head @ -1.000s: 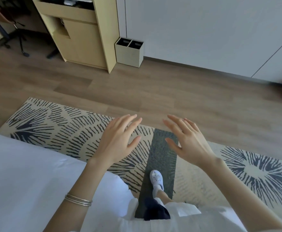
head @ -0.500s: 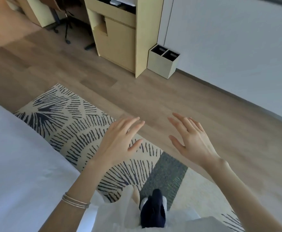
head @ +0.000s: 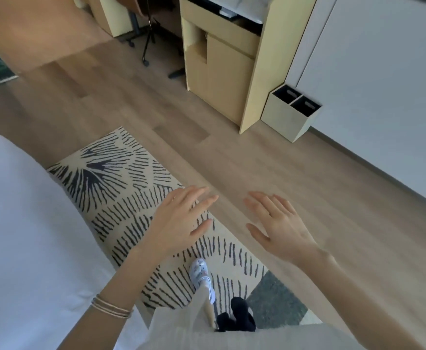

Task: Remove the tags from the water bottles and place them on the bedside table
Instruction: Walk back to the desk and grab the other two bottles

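Both hands are raised palms down, fingers spread and holding nothing: left hand (head: 181, 221) over the rug (head: 120, 188), right hand (head: 280, 226) over bare floor (head: 232, 160). Both forearms run off the bottom edge. The cabinet (head: 227, 79) and a chair (head: 131, 5) behind it are cut off at the top, and the contents of the cabinet's shelf are hard to make out. Bottles, tags and bedside table are out of view. Since half a second ago, cabinet and bin (head: 290, 112) have slid right, and a white shoe (head: 199, 271) now shows on the rug. The bed (head: 24, 248) borders the left. Open floor lies ahead, up to the wall (head: 383, 84).
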`<state>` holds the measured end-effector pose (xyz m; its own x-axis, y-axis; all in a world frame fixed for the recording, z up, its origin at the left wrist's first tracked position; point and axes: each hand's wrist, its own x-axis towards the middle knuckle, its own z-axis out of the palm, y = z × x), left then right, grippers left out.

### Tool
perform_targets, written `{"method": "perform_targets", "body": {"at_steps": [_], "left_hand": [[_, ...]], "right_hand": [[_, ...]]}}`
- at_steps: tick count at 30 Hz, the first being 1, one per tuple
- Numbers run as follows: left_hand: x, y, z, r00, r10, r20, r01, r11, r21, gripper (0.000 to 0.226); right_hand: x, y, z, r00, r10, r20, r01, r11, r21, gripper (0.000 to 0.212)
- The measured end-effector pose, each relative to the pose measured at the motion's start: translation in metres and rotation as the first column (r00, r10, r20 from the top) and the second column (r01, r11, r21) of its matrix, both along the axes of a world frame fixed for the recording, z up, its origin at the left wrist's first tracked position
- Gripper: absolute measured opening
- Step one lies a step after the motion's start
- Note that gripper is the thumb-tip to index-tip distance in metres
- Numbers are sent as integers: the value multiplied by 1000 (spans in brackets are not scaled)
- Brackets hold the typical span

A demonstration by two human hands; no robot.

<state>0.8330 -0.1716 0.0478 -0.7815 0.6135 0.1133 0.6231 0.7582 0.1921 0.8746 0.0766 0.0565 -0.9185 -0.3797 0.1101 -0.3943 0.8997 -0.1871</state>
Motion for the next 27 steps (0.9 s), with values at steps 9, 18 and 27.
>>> {"method": "perform_targets", "body": {"at_steps": [9, 18, 27], "left_hand": [[-166, -30, 36, 993, 90, -81, -88, 996, 28, 51], [-277, -41, 5, 985, 172, -27, -172, 985, -6, 52], [-467, -31, 18, 973, 212, -90, -214, 977, -13, 51]], "right_hand": [[-186, -34, 40, 982, 52, -181, -64, 996, -61, 47], [-316, -44, -4, 978, 124, -169, -139, 987, -78, 44], [-515, -30, 6, 971, 192, -143, -198, 980, -30, 48]]}}
